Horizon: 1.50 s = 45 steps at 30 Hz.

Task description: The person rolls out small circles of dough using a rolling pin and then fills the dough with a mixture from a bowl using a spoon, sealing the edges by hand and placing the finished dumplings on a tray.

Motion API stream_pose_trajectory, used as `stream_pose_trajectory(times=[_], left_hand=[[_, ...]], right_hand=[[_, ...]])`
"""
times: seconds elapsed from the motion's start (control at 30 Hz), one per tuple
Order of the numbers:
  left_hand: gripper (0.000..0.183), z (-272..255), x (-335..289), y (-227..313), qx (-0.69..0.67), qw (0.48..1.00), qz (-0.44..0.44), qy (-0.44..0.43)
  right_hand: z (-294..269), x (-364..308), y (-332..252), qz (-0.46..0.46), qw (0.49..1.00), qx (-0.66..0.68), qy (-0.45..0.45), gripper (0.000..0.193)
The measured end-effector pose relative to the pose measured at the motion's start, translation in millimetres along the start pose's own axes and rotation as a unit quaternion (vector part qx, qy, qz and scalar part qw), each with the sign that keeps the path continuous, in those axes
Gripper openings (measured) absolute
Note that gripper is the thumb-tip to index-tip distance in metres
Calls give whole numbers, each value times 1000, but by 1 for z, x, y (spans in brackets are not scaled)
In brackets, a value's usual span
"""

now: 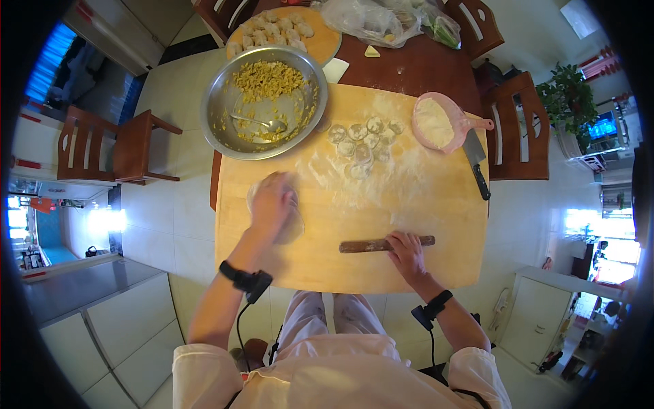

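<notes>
My right hand (407,253) is closed around the right part of a short, dark wooden rolling pin (361,246), which lies crosswise near the front of the floured wooden board (320,262). My left hand (272,199) is over the board's left side, on or just above a pale, thin round that looks like rolled dough (293,228). Motion smears its fingers, so their grip is unclear. Several small floured dough pieces (364,146) sit together in the board's upper middle, with loose flour around them.
A steel bowl of filling (212,129) with a spoon (272,125) stands at the back left. Behind it, a round board (330,42) bears dumplings. A pink flour scoop (463,124) and a knife (477,163) lie at the right. Plastic bags (371,20) lie farther back.
</notes>
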<state>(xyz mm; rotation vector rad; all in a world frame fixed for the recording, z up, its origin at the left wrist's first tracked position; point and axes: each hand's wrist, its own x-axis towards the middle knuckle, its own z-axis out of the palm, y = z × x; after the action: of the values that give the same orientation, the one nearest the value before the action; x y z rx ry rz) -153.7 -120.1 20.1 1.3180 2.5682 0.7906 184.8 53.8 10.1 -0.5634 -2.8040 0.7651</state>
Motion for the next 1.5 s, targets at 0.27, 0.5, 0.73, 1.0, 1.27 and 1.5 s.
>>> stream_pose_trajectory(times=[0.27, 0.5, 0.73, 1.0, 1.27, 1.5], left_hand=[[50, 90, 118, 47, 50, 999, 8, 18], [55, 94, 127, 31, 46, 996, -28, -76], [58, 73, 14, 45, -21, 996, 83, -16], [49, 76, 3, 57, -146, 986, -15, 81], [38, 65, 47, 64, -150, 980, -94, 91], [42, 102, 57, 122, -102, 995, 2, 16]], right_hand=[[-29, 18, 37, 98, 993, -19, 58, 42], [-54, 36, 82, 145, 979, -40, 135, 37], [-50, 68, 104, 145, 980, -56, 121, 36], [-44, 37, 79, 34, 999, -33, 11, 39], [-51, 62, 98, 105, 988, -10, 112, 37], [-42, 83, 116, 141, 979, -50, 138, 37]])
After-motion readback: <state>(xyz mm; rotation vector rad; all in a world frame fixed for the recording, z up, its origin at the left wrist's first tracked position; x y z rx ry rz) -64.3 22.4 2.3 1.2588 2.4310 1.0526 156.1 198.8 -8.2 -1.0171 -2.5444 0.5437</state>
